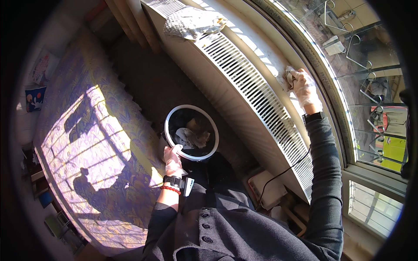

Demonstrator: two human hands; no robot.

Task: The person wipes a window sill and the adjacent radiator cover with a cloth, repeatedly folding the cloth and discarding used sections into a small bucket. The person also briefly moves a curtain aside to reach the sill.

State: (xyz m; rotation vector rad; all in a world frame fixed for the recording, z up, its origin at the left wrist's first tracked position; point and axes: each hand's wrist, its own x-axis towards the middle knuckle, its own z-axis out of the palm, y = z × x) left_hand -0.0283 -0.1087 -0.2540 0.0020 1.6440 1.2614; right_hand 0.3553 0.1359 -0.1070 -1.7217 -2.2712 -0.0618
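Note:
My left hand (173, 158), in a clear plastic glove, grips the white rim of a round bin (167, 124) with a black lining. Crumpled wipes or tissues (192, 137) lie inside it. My right hand (303, 86), gloved the same way, presses a soiled crumpled cloth or wipe (289, 78) onto the windowsill (266, 52), close to the window frame. A light textured cloth (191, 24), stained at one end, lies on the far end of the radiator cover, away from both hands.
A slotted white radiator cover (245, 71) runs below the sill, with a black cable (277, 174) across its near end. A patterned bedspread (130, 176) is at the left. Pipes (140, 26) stand at the far end. A white box (266, 189) sits low at the right.

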